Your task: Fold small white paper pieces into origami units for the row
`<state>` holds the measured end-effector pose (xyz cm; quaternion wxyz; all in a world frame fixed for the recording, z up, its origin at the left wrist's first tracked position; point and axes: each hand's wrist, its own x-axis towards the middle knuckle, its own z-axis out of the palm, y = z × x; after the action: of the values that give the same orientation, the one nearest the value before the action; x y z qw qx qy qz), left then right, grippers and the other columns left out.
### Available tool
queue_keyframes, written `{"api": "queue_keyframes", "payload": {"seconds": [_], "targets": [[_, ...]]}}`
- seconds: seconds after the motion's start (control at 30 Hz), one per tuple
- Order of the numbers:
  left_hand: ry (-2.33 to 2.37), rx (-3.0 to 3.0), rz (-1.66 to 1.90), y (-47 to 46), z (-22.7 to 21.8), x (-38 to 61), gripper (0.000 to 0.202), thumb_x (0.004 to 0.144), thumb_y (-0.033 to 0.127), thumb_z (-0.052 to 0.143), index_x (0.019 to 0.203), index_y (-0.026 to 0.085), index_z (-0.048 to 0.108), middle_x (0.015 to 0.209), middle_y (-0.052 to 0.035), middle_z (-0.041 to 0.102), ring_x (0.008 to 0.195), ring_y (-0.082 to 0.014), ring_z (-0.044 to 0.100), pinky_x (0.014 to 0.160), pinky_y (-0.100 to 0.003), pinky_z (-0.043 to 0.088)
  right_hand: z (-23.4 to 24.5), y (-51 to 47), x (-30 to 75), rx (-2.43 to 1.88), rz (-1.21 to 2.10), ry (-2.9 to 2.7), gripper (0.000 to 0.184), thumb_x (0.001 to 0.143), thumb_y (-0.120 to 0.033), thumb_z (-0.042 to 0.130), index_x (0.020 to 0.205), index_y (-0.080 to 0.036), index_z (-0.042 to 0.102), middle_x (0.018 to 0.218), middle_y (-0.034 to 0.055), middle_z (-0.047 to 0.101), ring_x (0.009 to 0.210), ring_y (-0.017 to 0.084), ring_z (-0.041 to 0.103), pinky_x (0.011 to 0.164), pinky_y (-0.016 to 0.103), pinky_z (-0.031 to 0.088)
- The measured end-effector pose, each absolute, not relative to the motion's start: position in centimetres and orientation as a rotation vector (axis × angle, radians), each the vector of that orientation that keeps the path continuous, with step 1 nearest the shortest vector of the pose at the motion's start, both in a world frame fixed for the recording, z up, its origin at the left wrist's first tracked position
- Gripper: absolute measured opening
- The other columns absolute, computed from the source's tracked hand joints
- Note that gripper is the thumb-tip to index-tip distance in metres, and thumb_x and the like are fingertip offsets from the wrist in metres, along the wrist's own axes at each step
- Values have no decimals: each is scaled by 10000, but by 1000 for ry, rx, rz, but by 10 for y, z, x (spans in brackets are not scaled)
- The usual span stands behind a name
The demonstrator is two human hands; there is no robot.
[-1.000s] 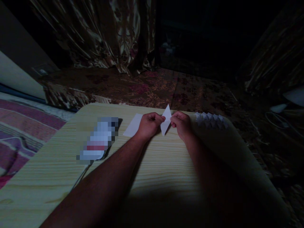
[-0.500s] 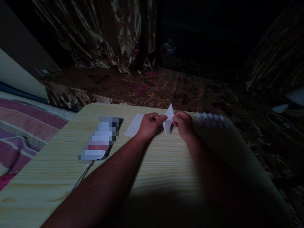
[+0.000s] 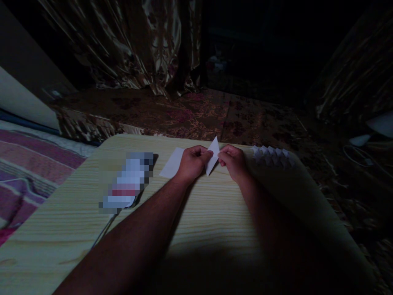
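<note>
A folded piece of white paper (image 3: pixel 213 153) with pointed ends is held up over the far part of the wooden table (image 3: pixel 215 213). My left hand (image 3: pixel 194 163) pinches its left side, thumb on top. On the right side, my right hand (image 3: pixel 232 161) has its thumb and finger closed at the paper's edge. White paper (image 3: pixel 171 162) lies flat on the table just left of my left hand, partly covered by it. To the right of my right hand stand several small folded white paper pieces (image 3: pixel 273 155), close together in rows.
A phone-like object (image 3: pixel 127 180), blurred out, lies on the table's left with a cable (image 3: pixel 102 231) running toward me. A bed with a striped cover (image 3: pixel 24 164) is on the left. Patterned curtains (image 3: pixel 166 49) hang behind, and a white lamp-like object (image 3: pixel 360 140) stands at right.
The folded paper has tilted and moved slightly left, now showing one flat slanted face. My right hand has shifted a little left with it.
</note>
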<state>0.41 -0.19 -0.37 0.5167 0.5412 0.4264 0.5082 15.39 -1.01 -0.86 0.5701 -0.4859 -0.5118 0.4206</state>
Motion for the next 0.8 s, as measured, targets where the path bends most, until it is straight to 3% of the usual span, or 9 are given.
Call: {"api": "queue_keyframes", "payload": {"seconds": [0.3, 0.57, 0.8], "targets": [[961, 1470, 1100, 1, -11, 1, 214, 720, 348, 666, 697, 139, 627, 609, 10, 556, 512, -80, 436, 478, -209, 325, -3, -12, 152, -1051, 1092, -1210, 138, 651, -267, 675, 702, -175, 586, 615, -35, 591, 544, 98, 508, 518, 222, 373], [994, 1592, 993, -2, -6, 0, 210, 726, 338, 655, 672, 137, 623, 587, 17, 535, 519, -80, 422, 490, -213, 316, -6, -11, 156, -1059, 1067, -1185, 103, 645, -211, 644, 618, -174, 551, 530, -64, 497, 507, 83, 436, 501, 215, 327], [987, 1571, 970, -3, -2, 1, 191, 707, 314, 667, 646, 140, 614, 571, 26, 533, 502, -75, 413, 482, -211, 307, -7, -9, 156, -1064, 970, -1126, 73, 643, -222, 642, 626, -182, 585, 550, -50, 533, 537, 99, 476, 511, 221, 349]]}}
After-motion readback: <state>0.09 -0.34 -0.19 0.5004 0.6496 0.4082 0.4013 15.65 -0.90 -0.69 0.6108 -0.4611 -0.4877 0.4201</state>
